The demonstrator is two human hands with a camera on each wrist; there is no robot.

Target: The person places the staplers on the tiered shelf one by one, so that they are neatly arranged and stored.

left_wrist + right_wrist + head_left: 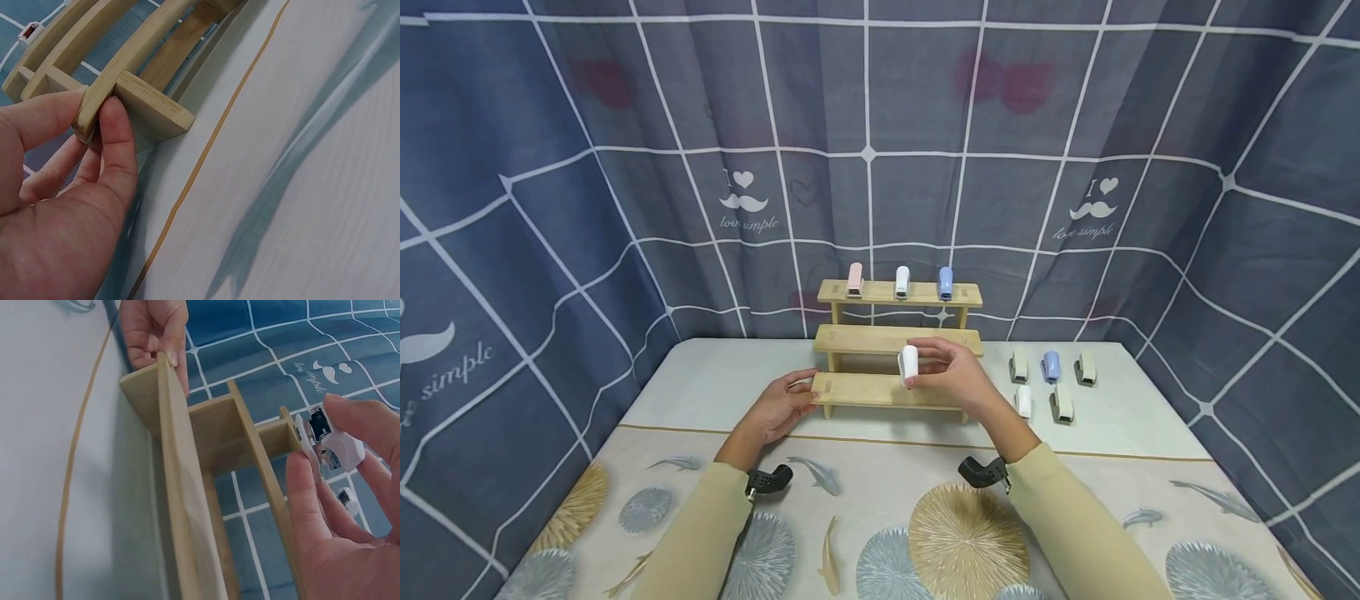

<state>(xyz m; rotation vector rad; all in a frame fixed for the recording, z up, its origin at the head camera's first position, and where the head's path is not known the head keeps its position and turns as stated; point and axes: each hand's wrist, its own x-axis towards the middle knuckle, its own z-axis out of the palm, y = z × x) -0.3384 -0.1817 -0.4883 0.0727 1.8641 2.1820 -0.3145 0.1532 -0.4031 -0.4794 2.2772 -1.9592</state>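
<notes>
A white mini stapler (908,365) is pinched between the thumb and fingers of my right hand (953,372), above the lowest step of a three-tier wooden stand (857,389). Metal parts of this stapler (325,439) face the right wrist camera. My left hand (781,405) grips the left end of the lowest step, thumb and fingers on both faces of the board (103,94). Along the top step stand a pink stapler (854,281), a white stapler (902,282) and a blue stapler (945,283).
Right of the stand, several more staplers sit on the white surface (1105,417): a blue one (1050,367), a white one (1022,402) and cream ones, such as the front one (1062,403). A dark grid-patterned curtain (820,200) hangs behind and at both sides.
</notes>
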